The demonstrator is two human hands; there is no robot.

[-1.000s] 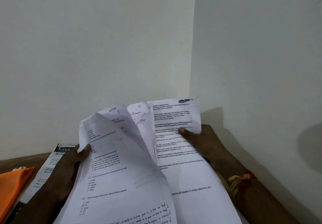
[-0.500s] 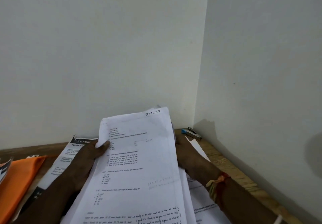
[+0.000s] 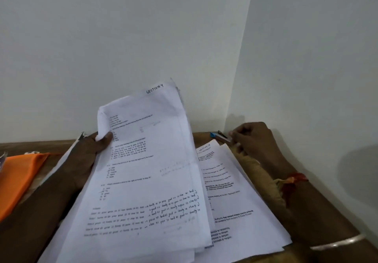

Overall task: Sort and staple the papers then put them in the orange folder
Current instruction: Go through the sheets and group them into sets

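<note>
My left hand (image 3: 94, 150) grips a stack of printed papers (image 3: 147, 181) by its left edge, thumb on the top sheet marked "SECTION 4", and holds it tilted up off the table. A second pile of papers (image 3: 235, 197) lies flat on the table beneath and to the right of it. My right hand (image 3: 253, 140) is at the back right corner, its fingertips pinching the near end of a small blue and metal stapler (image 3: 219, 135). The orange folder (image 3: 18, 179) lies at the left edge of the table.
The wooden table (image 3: 206, 138) sits in a corner, with white walls close behind and to the right. A printed leaflet (image 3: 80, 137) lies partly hidden beneath my left hand. Something dark pokes in at the far left above the folder.
The fanned sheets have closed into one stack held by my left hand alone. My right hand let go of the papers and moved right and back to the stapler.
</note>
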